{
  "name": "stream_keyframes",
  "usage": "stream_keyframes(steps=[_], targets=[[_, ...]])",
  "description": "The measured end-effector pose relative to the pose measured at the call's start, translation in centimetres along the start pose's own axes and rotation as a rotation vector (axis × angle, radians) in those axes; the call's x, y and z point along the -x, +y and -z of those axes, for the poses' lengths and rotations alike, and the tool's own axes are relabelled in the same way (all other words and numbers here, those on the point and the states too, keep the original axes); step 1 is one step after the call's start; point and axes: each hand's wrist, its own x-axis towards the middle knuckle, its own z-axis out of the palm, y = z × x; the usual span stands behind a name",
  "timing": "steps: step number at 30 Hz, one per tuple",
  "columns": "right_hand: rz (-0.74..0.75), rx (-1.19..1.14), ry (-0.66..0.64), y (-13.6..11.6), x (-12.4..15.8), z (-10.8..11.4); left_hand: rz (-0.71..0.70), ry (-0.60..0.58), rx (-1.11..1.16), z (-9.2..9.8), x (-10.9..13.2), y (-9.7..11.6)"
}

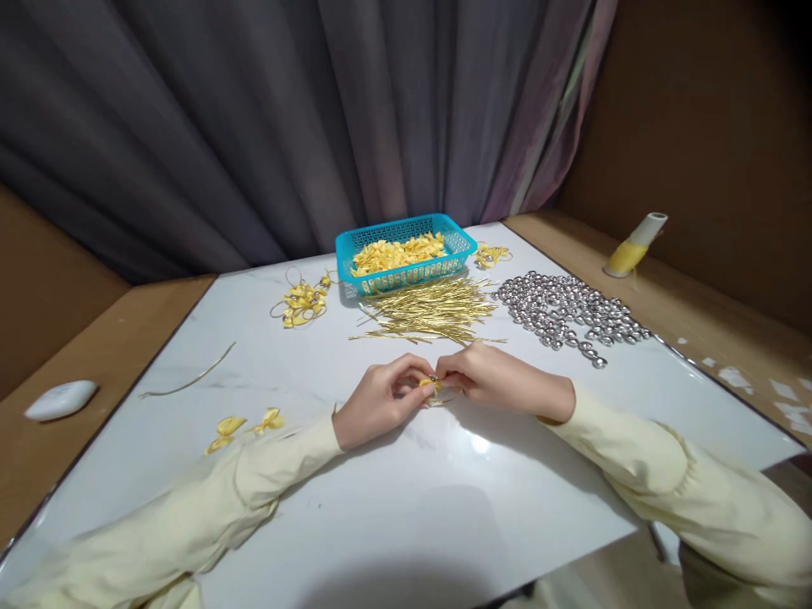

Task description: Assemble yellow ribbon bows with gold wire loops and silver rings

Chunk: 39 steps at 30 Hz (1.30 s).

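My left hand [388, 402] pinches a small yellow ribbon bow [431, 386] between thumb and fingers. A silver bead [433, 377] shows at the bow's middle. Close against it, my right hand [485, 378] is closed too, its fingertips at a thin gold cord [444, 401] that runs under the bow. Its exact grip is partly hidden. Beyond both hands lies a spread pile of gold cords [431, 309]. Loose silver beads [564, 309] are heaped to the right. On the left, several yellow bows [227, 430] rest near my sleeve, and a single gold cord [190, 381] lies apart.
A turquoise basket [409, 285] of yellow bows stands at the back. Beaded bows with cord loops lie in a cluster [301, 303] left of it and another [490, 255] right of it. A white object [62, 400] sits far left, a yellow thread cone [636, 245] far right.
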Motion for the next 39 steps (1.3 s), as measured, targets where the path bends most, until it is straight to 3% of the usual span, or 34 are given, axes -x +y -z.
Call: stream_keyframes(steps=[22, 39], targets=[[-0.117, -0.198, 0.003, -0.96, -0.13, 0.87, -0.068, 0.017, -0.111, 0.33, -0.02, -0.13], [-0.09, -0.16, 0.035, -0.54, -0.27, 0.3, -0.039, 0.042, -0.063, -0.1, -0.12, 0.2]])
